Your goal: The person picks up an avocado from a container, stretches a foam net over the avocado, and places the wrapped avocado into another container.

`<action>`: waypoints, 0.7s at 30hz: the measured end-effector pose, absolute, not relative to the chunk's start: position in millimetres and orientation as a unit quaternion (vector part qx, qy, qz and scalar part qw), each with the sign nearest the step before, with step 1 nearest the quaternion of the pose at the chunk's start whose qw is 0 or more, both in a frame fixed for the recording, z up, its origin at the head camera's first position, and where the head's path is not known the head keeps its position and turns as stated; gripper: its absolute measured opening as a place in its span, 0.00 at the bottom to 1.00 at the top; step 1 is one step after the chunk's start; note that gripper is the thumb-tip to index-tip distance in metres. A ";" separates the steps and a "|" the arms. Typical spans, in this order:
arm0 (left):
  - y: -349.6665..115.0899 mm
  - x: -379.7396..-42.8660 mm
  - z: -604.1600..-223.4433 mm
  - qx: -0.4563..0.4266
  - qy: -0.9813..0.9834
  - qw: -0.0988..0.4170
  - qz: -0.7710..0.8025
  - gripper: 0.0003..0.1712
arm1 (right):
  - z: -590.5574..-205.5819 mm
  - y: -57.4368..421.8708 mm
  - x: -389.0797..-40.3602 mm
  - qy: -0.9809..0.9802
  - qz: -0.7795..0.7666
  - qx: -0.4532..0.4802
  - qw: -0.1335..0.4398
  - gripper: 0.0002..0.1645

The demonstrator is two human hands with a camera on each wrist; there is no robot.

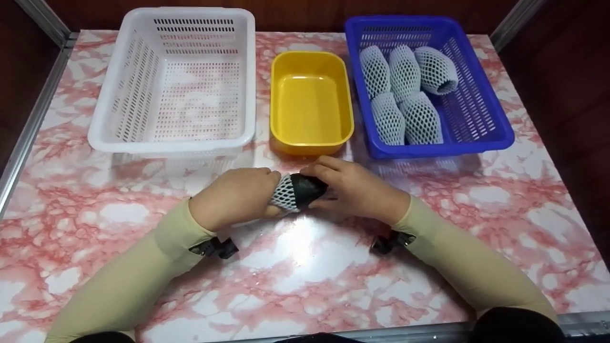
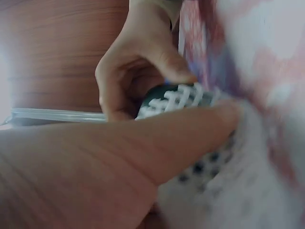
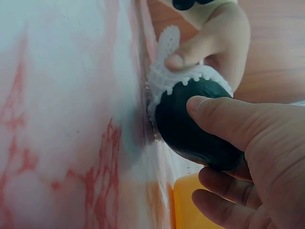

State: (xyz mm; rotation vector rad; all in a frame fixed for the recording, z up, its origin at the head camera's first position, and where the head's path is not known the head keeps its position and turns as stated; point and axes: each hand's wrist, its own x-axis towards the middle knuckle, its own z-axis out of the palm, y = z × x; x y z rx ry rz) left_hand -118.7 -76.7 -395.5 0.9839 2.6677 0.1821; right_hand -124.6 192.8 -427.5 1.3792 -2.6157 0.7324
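Note:
Midway between both hands, close over the table in front of the yellow tub, is a dark green, egg-shaped avocado (image 1: 309, 189). A white foam net sleeve (image 1: 285, 193) covers its left end. My left hand (image 1: 238, 194) grips the sleeve, with the thumb lying across the mesh in the left wrist view. From the other side my right hand (image 1: 360, 191) holds the bare end of the avocado. In the right wrist view the thumb presses on the dark skin (image 3: 190, 124), and the sleeve's scalloped edge (image 3: 190, 78) rings the fruit.
A white perforated basket (image 1: 245, 95) with nothing in it stands back left. The yellow tub (image 1: 312, 112), also with nothing inside, stands in the middle. At back right, a blue basket (image 1: 481, 114) holds several net-sleeved pieces (image 1: 405, 74). All stand on the red-and-white marbled tabletop (image 1: 305, 276).

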 end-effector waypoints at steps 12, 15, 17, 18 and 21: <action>-72.4 -125.7 -401.6 0.371 0.885 0.168 0.226 0.42 | -420.6 196.2 -122.7 -0.841 0.255 0.472 0.065 0.36; -69.8 -125.5 -403.8 0.379 0.874 0.174 0.251 0.47 | -420.9 196.4 -122.3 -0.837 0.256 0.479 0.064 0.35; -67.5 -125.1 -405.1 0.385 0.869 0.172 0.260 0.48 | -421.4 196.3 -121.9 -0.834 0.257 0.484 0.066 0.34; -65.9 -125.0 -405.8 0.389 0.865 0.170 0.267 0.48 | -421.6 196.3 -121.8 -0.832 0.260 0.486 0.067 0.34; -62.3 -123.9 -406.7 0.388 0.859 0.162 0.293 0.50 | -422.4 196.7 -121.8 -0.826 0.269 0.489 0.079 0.34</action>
